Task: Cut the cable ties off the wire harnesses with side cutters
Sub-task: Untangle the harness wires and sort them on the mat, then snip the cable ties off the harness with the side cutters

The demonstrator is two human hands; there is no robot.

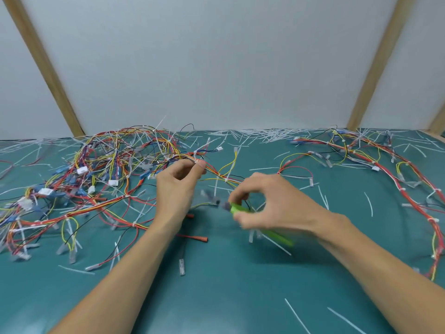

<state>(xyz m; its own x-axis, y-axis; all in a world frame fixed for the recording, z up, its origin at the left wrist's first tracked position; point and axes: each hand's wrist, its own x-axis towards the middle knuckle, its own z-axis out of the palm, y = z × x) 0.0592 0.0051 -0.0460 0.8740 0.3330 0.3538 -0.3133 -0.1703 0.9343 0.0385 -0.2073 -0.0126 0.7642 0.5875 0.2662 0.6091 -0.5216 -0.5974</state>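
**Positioning the cutters at the next tie on a held harness**

The left hand [179, 183] is pinching a bundled run of red, yellow and orange wires [218, 173] between thumb and fingertips, lifting it just above the teal tabletop [216, 285]. The right hand [269, 201] is gripping the green-handled side cutters [243, 210], fingers curled round the handles; the cutter head is blurred, so whether the blades are apart cannot be told. The head is pointing left, lying below the held run and apart from it.

Judged step: the operator is lining up for the next cut. A white cable tie [225, 179] is sitting on the held run between the two hands. The next move is calling for the blade tips to slip under the tie strap only, without nicking the insulation beneath.

Room for movement: the tangled pile of uncut harnesses [96, 179] is crowding the left side, touching the held run. A separate harness [385, 169] is lying along the right, well apart. Loose white tie offcuts [265, 135] are collecting along the far edge against the pale wall panel [216, 56]. The near tabletop is offering the most open working space.
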